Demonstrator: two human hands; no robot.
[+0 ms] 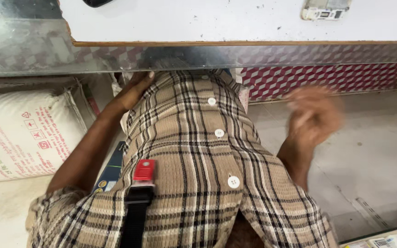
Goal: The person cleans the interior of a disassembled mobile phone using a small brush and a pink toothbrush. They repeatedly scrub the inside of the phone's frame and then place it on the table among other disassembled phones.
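You look straight down your own tan plaid shirt point(194, 151), with a black strap and red clip point(143, 171) on it. Your left hand point(136, 87) reaches far under the glass edge of the white tabletop point(217, 20), its fingers partly hidden there. Your right hand point(313, 117) is raised on the right above the grey floor point(373, 151), blurred, holding nothing you can make out. A white printed sack point(21, 133) lies at the left, and a small device point(323, 10) rests far on the tabletop.

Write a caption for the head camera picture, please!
Left hand reaches under the counter; blurred right hand hangs above the floor.
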